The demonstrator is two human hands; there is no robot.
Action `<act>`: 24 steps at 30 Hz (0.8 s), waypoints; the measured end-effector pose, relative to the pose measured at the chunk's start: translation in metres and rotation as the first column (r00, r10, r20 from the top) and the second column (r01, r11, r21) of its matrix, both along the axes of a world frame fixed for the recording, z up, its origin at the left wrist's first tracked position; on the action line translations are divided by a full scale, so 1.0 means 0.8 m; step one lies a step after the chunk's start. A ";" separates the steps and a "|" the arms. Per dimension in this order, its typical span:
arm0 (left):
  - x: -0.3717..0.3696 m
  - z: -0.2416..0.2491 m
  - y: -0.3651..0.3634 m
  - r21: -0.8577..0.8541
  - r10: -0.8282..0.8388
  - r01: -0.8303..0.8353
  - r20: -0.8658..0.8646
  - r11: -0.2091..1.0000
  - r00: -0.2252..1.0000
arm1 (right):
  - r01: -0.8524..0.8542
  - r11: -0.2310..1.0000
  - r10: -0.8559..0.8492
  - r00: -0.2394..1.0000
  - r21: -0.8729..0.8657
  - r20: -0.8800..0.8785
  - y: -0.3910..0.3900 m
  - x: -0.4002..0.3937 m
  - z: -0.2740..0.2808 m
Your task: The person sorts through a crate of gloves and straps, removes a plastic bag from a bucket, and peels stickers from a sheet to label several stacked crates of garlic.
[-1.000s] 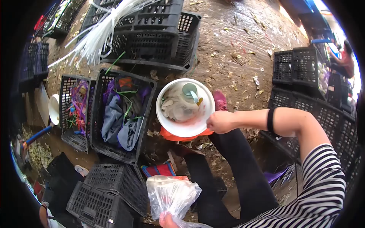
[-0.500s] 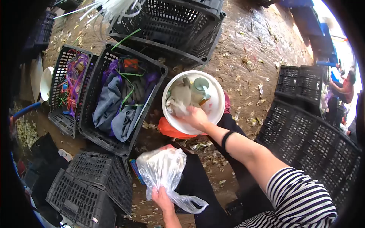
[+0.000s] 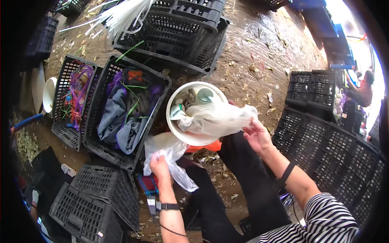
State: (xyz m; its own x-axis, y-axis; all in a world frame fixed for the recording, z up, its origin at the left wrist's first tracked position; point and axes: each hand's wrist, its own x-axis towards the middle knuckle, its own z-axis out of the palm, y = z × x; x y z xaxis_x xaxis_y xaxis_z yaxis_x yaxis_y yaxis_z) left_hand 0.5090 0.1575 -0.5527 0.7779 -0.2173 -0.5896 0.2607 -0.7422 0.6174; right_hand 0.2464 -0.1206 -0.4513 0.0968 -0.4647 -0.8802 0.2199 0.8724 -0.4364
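Observation:
My right hand (image 3: 256, 135) grips a thin white plastic bag (image 3: 219, 118) that stretches out of a white round bucket (image 3: 181, 135) over its right rim. Inside the bucket lie more crumpled bags and a pale green cup (image 3: 204, 96). My left hand (image 3: 159, 165) holds a clear plastic bag (image 3: 168, 150) just below and left of the bucket, above my dark trouser legs (image 3: 247, 178). An orange thing (image 3: 210, 146) shows under the bucket.
A black crate with grey and purple cloth (image 3: 121, 117) stands left of the bucket, a smaller crate with coloured strings (image 3: 75, 99) beyond it. Stacked black crates (image 3: 178, 36) hold white straps (image 3: 121, 16). More crates (image 3: 328, 146) on the right; a person (image 3: 366, 87) far right. Littered dirt ground.
My right hand has pulled a white bag out of the bucket to the right. My left hand has risen with the clear bag toward the bucket.

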 end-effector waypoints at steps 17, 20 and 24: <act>-0.002 0.154 -0.136 0.359 -0.473 0.388 0.189 0.849 0.860 | -0.553 0.774 0.518 0.833 -0.308 -0.193 0.025 0.040 0.012; -0.020 0.120 -0.193 -0.237 -0.535 0.627 0.355 0.742 0.767 | -0.483 0.808 0.475 0.873 -0.338 -0.113 0.027 0.040 0.006; -0.034 0.024 -0.202 0.241 -0.937 0.906 0.121 0.347 0.327 | -0.446 0.822 0.445 0.891 -0.354 -0.089 0.017 0.038 0.009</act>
State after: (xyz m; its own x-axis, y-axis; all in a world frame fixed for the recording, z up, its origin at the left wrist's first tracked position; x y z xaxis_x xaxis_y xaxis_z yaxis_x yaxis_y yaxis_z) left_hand 0.4817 -0.0037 -0.5333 0.2155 -0.8230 -0.5256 -0.7528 -0.4828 0.4474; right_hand 0.2772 -0.1070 -0.4441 0.3681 -0.6517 -0.6632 -0.1561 0.6598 -0.7350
